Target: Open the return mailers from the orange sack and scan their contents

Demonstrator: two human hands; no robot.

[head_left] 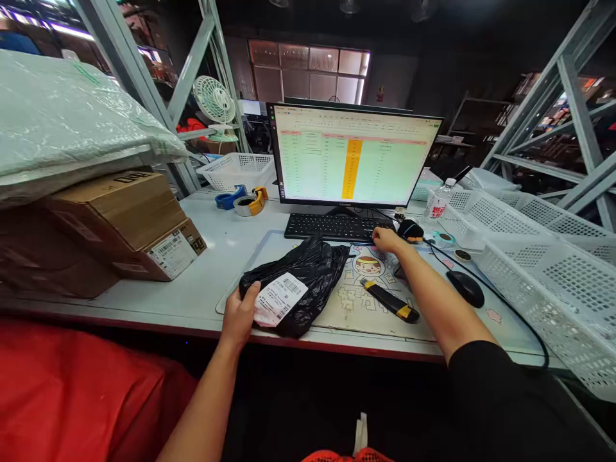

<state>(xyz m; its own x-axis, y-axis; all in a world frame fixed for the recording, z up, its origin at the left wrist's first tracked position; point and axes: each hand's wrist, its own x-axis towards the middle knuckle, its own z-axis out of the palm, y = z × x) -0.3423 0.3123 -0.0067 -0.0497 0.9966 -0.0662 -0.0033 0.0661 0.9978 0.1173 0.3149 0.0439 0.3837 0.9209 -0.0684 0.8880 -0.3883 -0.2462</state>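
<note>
My left hand (pixel 240 311) grips the left edge of a black plastic parcel bag (pixel 320 269), with the thumb on top beside a white barcode label (pixel 283 296). The bag looks crumpled and lies on the desk mat near the front edge. My right hand (pixel 386 239) is stretched forward to the right end of the black keyboard (pixel 332 226), its fingers curled in at the keys, with no object visible in them. Between my arms, a black and yellow utility knife (pixel 391 300) rests on the mat.
A monitor (pixel 312 160) shows a spreadsheet behind the keyboard. Cardboard boxes (pixel 120 218) stand on the left, near tape dispensers (pixel 250 202). On the right are a mouse (pixel 465 289), its cable, a bottle (pixel 439 199) and white perforated baskets (pixel 539 269).
</note>
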